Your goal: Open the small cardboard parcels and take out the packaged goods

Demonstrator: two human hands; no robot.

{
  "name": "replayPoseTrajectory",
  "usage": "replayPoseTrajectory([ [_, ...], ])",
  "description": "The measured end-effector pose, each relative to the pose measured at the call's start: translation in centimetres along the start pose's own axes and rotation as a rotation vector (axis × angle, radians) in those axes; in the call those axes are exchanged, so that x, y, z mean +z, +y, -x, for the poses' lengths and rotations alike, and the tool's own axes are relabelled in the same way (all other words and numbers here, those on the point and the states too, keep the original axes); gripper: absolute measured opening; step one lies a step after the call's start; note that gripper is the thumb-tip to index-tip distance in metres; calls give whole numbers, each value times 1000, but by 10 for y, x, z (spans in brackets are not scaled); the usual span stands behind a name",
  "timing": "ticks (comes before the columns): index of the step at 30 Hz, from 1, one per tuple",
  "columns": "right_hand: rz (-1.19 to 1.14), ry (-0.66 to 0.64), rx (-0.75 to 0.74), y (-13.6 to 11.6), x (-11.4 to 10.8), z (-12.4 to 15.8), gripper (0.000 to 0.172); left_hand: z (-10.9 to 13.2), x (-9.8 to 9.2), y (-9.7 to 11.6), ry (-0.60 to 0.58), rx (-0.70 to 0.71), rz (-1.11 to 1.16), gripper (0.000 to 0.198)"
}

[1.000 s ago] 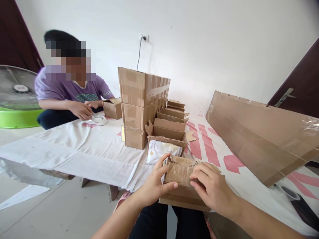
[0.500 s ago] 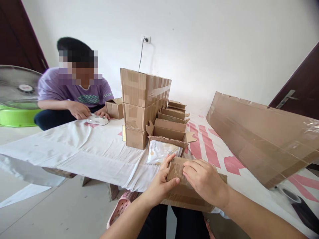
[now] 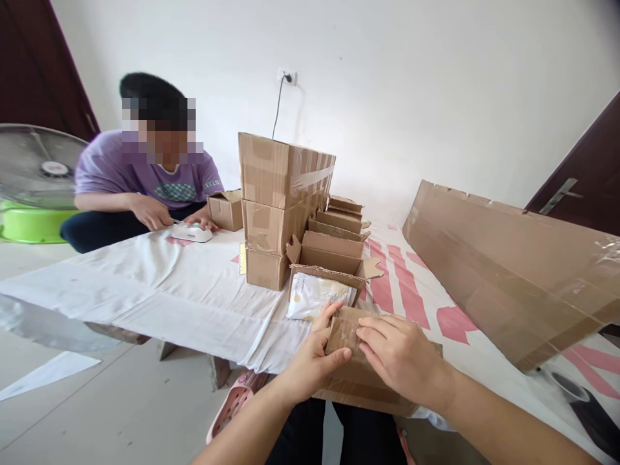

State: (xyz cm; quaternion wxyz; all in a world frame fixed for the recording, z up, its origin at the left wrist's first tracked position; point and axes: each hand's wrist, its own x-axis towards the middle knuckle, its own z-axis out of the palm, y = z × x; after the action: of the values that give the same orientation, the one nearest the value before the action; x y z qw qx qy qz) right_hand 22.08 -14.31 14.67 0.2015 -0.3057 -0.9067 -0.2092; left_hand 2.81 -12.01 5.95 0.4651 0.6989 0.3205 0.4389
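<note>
A small cardboard box (image 3: 371, 381) lies at the near edge of the table, right in front of me, with shiny clear tape across its left end. My left hand (image 3: 320, 352) grips that end, thumb on the near side and fingers over the far side. Bent and pressed together, the fingers of my right hand (image 3: 397, 352) rest on the taped top; whatever is under their tips is hidden. Just beyond my left fingers a white packet (image 3: 317, 296) leans against an open cardboard box (image 3: 334, 253).
More open boxes (image 3: 341, 223) line up behind, beside a tall stack of taped boxes (image 3: 266, 223). A large cardboard sheet (image 3: 504, 265) stands at right, near a dark tape roll (image 3: 588, 407). Across the table, a person (image 3: 150, 168) handles a white object (image 3: 192, 232). A pink clog (image 3: 237, 400) is on the floor.
The camera view has shifted slightly. Both my hands stay in nearly the same place on the box, and the boxes around them have not moved.
</note>
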Motion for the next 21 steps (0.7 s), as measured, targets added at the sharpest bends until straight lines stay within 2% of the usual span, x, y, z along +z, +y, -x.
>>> replayPoseTrajectory([
  [6,190,35,-130,-5,6,-5,35,-1,1,0,17,2,8,44],
  [9,272,53,-200,-4,10,-10,34,-1,2,0,25,-2,12,41],
  [12,271,11,-208,2,12,-14,32,-2,1,-1,20,-1,10,41],
  [15,188,36,-135,9,14,-14,28,-2,1,-1,5,-2,3,43],
  [21,-153,104,112,15,14,-12,20,0,0,0,9,-5,-4,43],
])
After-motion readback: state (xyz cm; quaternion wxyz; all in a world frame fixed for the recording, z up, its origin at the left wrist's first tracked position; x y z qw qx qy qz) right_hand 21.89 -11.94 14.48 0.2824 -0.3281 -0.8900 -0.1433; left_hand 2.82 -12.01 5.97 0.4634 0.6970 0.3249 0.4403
